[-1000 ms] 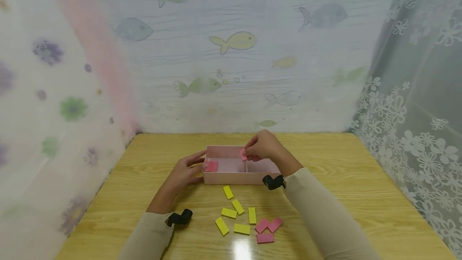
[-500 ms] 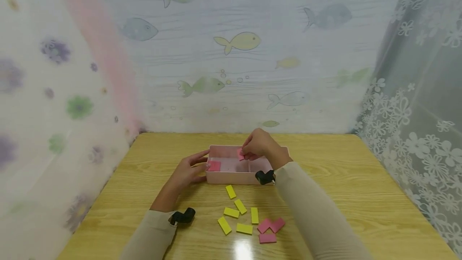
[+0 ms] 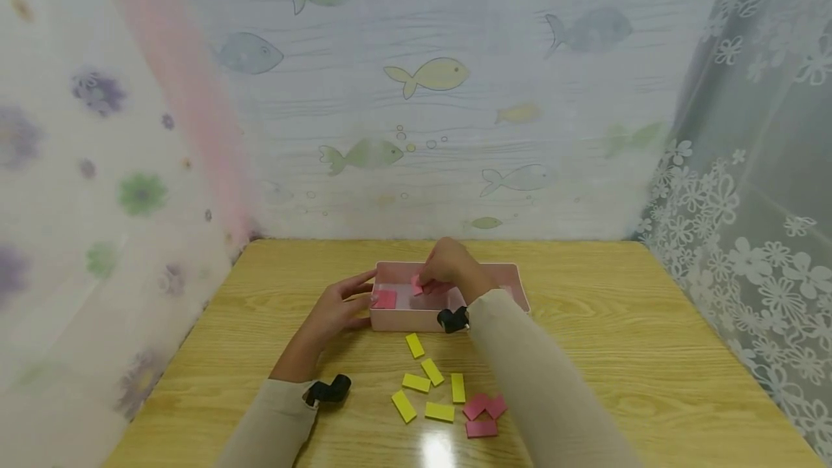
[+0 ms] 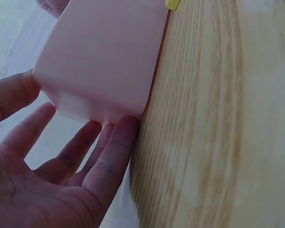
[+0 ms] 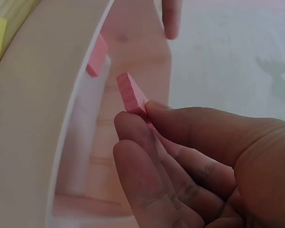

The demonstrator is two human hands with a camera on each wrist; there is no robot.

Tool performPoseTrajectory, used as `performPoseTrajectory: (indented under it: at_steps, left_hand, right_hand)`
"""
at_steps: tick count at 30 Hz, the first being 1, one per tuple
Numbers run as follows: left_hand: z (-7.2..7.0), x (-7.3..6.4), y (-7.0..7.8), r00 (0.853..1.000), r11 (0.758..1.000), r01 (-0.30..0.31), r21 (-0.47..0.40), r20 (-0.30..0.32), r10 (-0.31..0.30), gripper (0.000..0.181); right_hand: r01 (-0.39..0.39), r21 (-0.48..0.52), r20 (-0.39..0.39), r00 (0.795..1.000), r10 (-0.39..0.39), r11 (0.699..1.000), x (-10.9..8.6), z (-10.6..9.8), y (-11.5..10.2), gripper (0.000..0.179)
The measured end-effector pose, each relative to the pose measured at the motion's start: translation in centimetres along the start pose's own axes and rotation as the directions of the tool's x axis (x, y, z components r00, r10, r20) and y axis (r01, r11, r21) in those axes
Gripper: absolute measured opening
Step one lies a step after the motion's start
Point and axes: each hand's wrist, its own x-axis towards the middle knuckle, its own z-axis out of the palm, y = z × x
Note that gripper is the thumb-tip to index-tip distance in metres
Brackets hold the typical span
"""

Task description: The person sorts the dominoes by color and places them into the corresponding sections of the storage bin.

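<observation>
Currently, a pink block (image 5: 131, 95) is pinched between the thumb and fingers of the right hand (image 3: 450, 263), held over the left part of the pink box (image 3: 403, 321). Another pink piece (image 3: 385, 300) is seen at the box's left end. That end is touched from outside by the outstretched fingertips of the left hand (image 3: 333, 307), nothing being grasped by it. Nearer, six yellow blocks (image 3: 439, 412) and three loose pink blocks (image 3: 482, 429) are scattered on the wooden table (image 3: 299, 273).

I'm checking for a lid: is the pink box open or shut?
The pink box is open: through its uncovered top, the head view shows the inside, with a pink block at the left end.
</observation>
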Motion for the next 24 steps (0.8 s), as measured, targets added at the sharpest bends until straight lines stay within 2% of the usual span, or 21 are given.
performPoseTrajectory:
  at_steps: [9,16,24]
  left_hand:
    - [-0.1,0.1,-0.1,1.0,1.0,-0.004,-0.003,0.01,0.004,0.056]
    - [0.0,0.3,0.0,0.999,1.0,-0.019,-0.008,0.035,0.02,0.058]
    - [0.0,-0.1,0.1,0.999,1.0,-0.014,-0.007,0.032,0.014,0.059]
  right_hand:
    - [-0.02,-0.067,0.006,1.0,0.021,0.998,0.6,1.5,-0.6,0.012]
    - [-0.093,-0.111,-0.011,0.996,0.092,0.989,1.8,2.6,-0.5,0.013]
    - [-0.089,-0.163,-0.028,0.996,0.086,0.983,2.3,3.5,-0.3,0.016]
